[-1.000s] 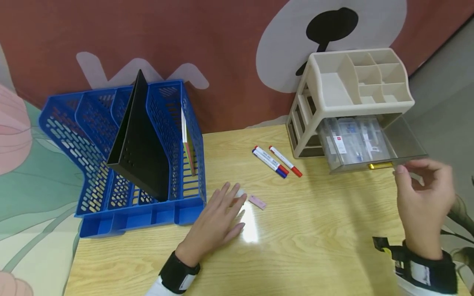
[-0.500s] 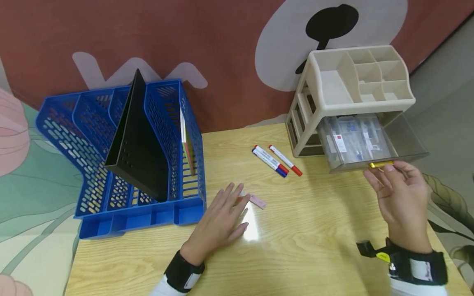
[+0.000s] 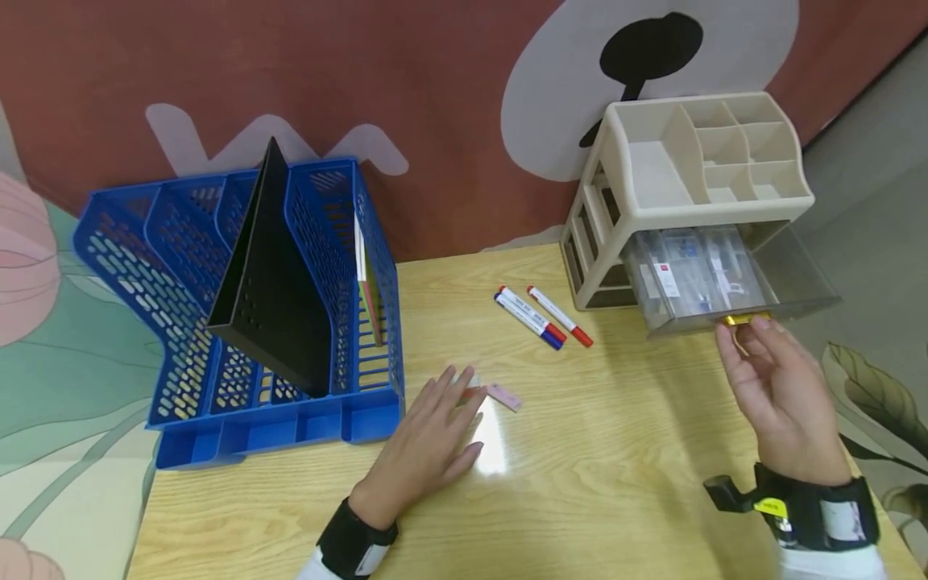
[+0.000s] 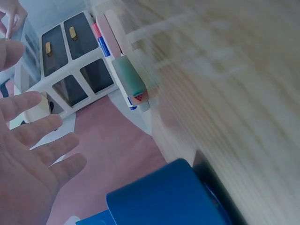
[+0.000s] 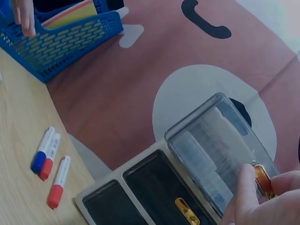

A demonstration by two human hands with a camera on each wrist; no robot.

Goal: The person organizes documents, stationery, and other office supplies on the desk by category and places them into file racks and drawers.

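Note:
My right hand (image 3: 786,403) pinches the gold handle (image 5: 264,179) of a clear drawer (image 3: 696,278), with thumb and fingers on either side of it. The drawer stands pulled out of a cream desktop organizer (image 3: 681,211) and holds clear cases and small packets. My left hand (image 3: 424,451) hovers palm down over the table, fingers spread and straight. Close to its fingertips lie a pink eraser (image 3: 503,396) and a green eraser (image 4: 129,77) with a red watermelon tip; the fingers partly cover the green one in the head view.
Several markers (image 3: 554,314), red and blue, lie between the erasers and the organizer. A blue file rack (image 3: 377,415) stands at the left, holding a black folder (image 3: 279,298) and thin notebooks (image 3: 368,294). A patterned cloth (image 3: 449,121) hangs behind the wooden table (image 3: 580,483).
My right hand has moved left from beside the drawer's front corner and taken hold of the gold handle. The drawer looks about as far out as before. My left hand has barely shifted.

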